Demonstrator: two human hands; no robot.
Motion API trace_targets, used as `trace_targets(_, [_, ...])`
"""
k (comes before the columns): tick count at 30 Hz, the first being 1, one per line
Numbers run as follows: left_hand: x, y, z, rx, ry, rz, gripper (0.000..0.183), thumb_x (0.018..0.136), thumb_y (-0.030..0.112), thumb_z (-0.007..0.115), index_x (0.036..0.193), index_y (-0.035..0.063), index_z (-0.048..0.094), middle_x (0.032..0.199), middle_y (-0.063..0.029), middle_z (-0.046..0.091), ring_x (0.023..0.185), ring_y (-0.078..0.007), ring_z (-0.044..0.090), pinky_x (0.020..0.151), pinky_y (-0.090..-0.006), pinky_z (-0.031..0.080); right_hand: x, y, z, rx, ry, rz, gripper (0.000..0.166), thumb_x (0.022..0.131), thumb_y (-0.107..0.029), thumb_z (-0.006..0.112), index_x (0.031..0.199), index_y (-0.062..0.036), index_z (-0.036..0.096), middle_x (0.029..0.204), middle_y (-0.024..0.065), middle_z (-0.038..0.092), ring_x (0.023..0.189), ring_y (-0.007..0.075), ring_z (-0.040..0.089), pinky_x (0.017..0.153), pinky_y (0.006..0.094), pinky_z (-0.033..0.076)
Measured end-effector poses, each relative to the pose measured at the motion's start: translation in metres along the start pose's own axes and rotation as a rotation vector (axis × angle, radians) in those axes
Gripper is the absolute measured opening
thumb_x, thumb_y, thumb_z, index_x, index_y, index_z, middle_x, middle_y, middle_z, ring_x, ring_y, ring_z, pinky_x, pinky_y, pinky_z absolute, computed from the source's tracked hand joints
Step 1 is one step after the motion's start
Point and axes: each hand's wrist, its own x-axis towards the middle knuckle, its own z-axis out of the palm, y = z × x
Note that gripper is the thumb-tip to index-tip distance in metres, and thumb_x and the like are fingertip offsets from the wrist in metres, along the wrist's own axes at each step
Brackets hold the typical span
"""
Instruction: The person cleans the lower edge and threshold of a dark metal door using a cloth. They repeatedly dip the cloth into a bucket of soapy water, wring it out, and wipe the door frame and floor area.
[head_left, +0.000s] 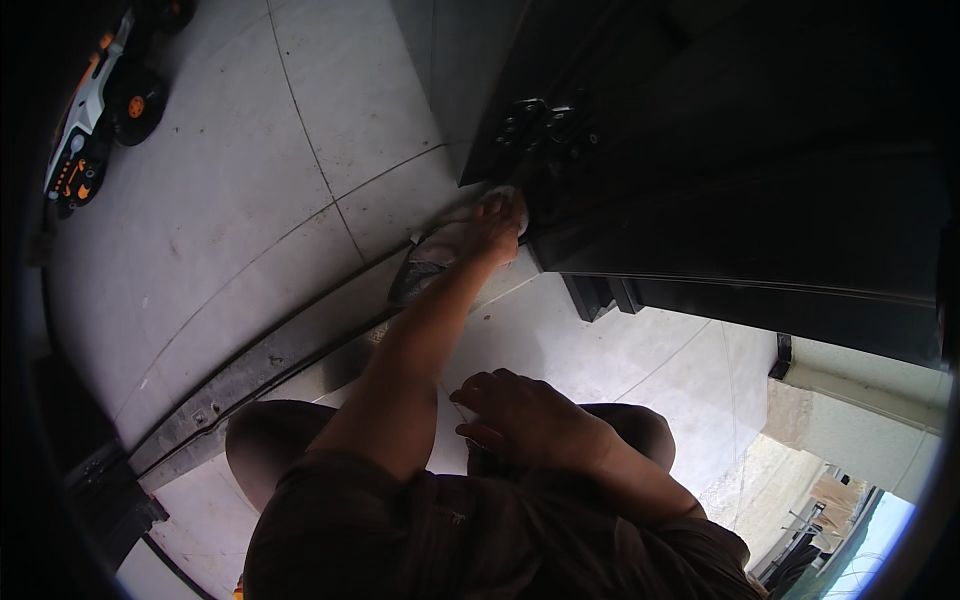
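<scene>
My left hand (499, 229) presses a bunched cloth (442, 244) against the metal door threshold (277, 356), at its end by the dark door frame. The cloth is pale with a darker grey part hanging toward me, and the hand partly covers it. Above the hand, a black hinge with screws (540, 124) sits low on the dark door. My right hand (517, 420) hovers over my knees, its fingers loosely curled and apart, with nothing seen in it.
A toy vehicle with black wheels and orange hubs (90, 112) stands on the tiled floor (240, 187) at the upper left. The dark door (735, 217) fills the upper right. A pale wall and an outdoor area show at the lower right.
</scene>
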Motion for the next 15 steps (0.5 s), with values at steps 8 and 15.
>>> trace_targets(8, [-0.017,-0.028,-0.036,-0.435,-0.531,-0.04,0.033,0.073,0.002,0.062,0.104,0.0118,0.066,0.105,-0.0086,0.067,0.096,-0.0246,0.064,0.082,-0.033,0.05,0.002,0.009,-0.002,-0.028,0.032,-0.012,0.035,0.091,-0.029,0.057,0.116,-0.0049,0.055,0.11,0.0122,0.057,0.102,0.0289,0.056,0.087,0.0384,0.048])
trace_targets(15, [0.018,-0.027,-0.004,-0.693,-0.37,0.168,0.035,0.074,-0.001,0.059,0.106,0.0133,0.064,0.106,-0.0096,0.064,0.1,-0.0283,0.061,0.085,-0.0365,0.049,0.006,-0.005,0.001,-0.033,-0.069,-0.015,0.037,0.091,-0.03,0.057,0.119,-0.0049,0.055,0.114,0.0121,0.057,0.105,0.0289,0.055,0.089,0.0389,0.047])
